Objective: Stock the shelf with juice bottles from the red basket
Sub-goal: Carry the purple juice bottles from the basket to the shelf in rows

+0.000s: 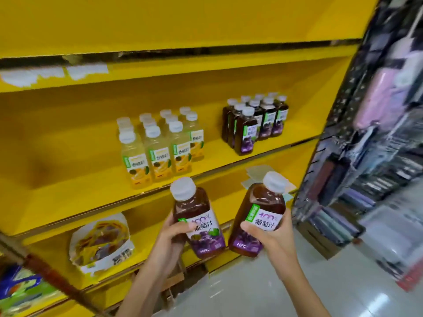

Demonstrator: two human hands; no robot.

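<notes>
Gripping one dark grape juice bottle each, the person's two hands were raised in front of a yellow store shelf. The left hand (170,236) was closed around the lower half of the left bottle (196,219), thumb across its purple label, with the white cap tipped slightly to the left. The right hand (273,234) was wrapped round the right bottle (258,216) from the right side, thumb lying over the label, and that bottle leaned to the right. The two bottles were just beside each other at their bases and apart at the caps. Both sat below and in front of the middle shelf (80,197), not yet over its edge. On that shelf, to the far right, stood a group of matching grape bottles (254,124) in short rows; to their left, well apart, stood a block of pale yellow juice bottles (158,145). The left part of the shelf was bare. One shelf lower, to the left, lay a white snack bag (100,239). A few pale paper cards (261,176) rested on the shelf lip behind the right bottle. The red basket was not in view. The step in hand looked like carrying a fresh pair up to the shelf. The next move would probably call for lifting both bottles up and to the right, standing them upright, and setting them at the near edge of the grape group with labels facing out.
</notes>
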